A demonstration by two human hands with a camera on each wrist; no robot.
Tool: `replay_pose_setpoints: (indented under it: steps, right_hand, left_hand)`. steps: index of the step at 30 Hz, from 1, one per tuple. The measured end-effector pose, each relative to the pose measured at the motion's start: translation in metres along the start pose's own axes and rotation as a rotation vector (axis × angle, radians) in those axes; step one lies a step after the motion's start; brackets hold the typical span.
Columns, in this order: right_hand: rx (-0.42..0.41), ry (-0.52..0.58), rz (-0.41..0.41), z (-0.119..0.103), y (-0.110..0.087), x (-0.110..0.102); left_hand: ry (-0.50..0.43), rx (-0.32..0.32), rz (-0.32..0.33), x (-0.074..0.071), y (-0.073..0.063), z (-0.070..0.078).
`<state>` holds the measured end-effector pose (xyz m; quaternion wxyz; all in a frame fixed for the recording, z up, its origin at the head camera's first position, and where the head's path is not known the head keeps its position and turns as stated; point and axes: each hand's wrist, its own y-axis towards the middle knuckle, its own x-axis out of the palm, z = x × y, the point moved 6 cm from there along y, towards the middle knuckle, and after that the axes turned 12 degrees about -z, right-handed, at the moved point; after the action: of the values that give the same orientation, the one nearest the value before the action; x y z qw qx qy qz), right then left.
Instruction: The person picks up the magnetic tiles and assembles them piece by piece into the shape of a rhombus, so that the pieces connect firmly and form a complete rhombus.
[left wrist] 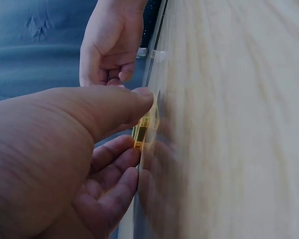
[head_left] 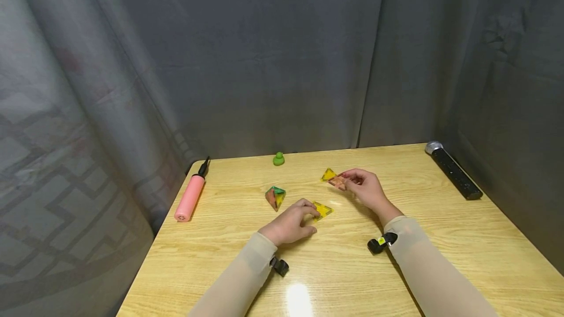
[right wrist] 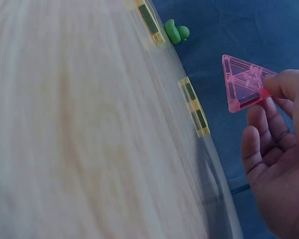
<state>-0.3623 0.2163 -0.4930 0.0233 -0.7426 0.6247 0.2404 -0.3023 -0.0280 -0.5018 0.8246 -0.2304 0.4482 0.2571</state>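
Observation:
My right hand [head_left: 364, 191] pinches a translucent pink triangular magnetic tile [right wrist: 244, 82] by one corner, between thumb and fingers, raised off the tabletop in the right wrist view. Close to it in the head view lies a yellow triangular tile [head_left: 328, 174]. My left hand [head_left: 293, 221] rests low over the table, its fingertips at the left edge of another yellow triangular tile [head_left: 323, 210] lying flat. The left thumb stands apart from that tile, and the fingers are loosely bent. Left of the hands sits a small pointed piece built of tiles [head_left: 275, 197], with green, yellow and reddish faces.
A green toy duck [head_left: 278, 159] stands near the far table edge. On the left lies a pink hand pump [head_left: 191, 194] with a black nozzle. A black microphone [head_left: 454, 170] lies at the right edge. Grey curtains [head_left: 264, 62] hang behind the wooden table [head_left: 343, 278].

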Motion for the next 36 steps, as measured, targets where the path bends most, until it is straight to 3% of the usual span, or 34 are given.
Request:
replay_pose_setpoints:
  steps: [4,21,36]
  right_hand:
    - [-0.025,0.002,-0.015,-0.002,0.001,0.004]
    - [0.013,-0.060,-0.132,0.000,0.004,0.022]
    - [0.038,-0.113,-0.168,-0.006,0.001,0.030]
  left_hand:
    - [-0.030,0.010,0.010,0.000,0.000,-0.003]
    - [-0.047,0.018,0.013,-0.001,0.000,-0.004]
    - [-0.060,0.028,0.024,0.000,0.001,-0.008]
